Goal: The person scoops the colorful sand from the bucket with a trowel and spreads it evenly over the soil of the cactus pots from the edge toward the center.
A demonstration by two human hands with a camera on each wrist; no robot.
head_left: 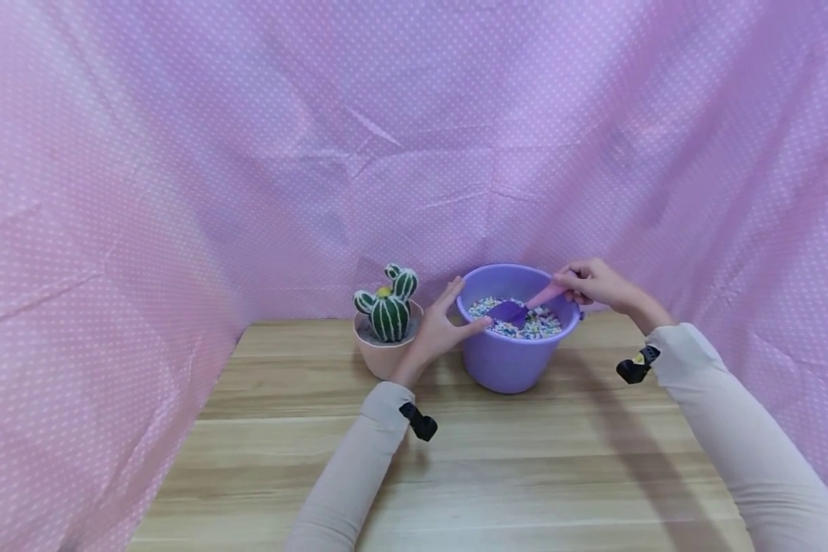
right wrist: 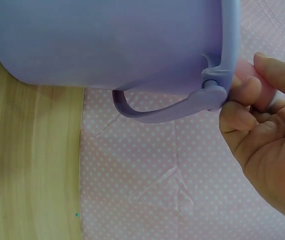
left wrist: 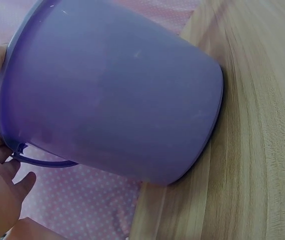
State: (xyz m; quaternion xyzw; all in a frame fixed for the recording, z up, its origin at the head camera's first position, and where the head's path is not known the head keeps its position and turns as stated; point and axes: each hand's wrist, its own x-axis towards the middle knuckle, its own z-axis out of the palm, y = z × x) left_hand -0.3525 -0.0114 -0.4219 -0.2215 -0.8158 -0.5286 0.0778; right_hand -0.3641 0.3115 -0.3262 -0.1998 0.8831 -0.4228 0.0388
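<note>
A purple bucket (head_left: pixel 507 364) stands on the table, with small multicoloured beads (head_left: pixel 541 326) inside. My right hand (head_left: pixel 593 282) pinches the pink handle of a small shovel (head_left: pixel 543 295) at the bucket's right rim. Its purple blade lies tilted among the beads. In the right wrist view, the fingers curl around the pink handle (right wrist: pixel 266 92) beside the bucket's handle joint. My left hand (head_left: pixel 441 328) rests on the bucket's left rim, thumb and fingers spread along it. The left wrist view shows the thumb at the rim and the other fingertips near the purple carrying handle (left wrist: pixel 45 162).
A green knitted-looking cactus (head_left: pixel 390 316) in a pale pink pot (head_left: pixel 379 356) stands left of the bucket, partly behind my left wrist. The wooden table (head_left: pixel 483 468) extends toward me. Pink dotted cloth (head_left: pixel 414 153) hangs behind and at both sides.
</note>
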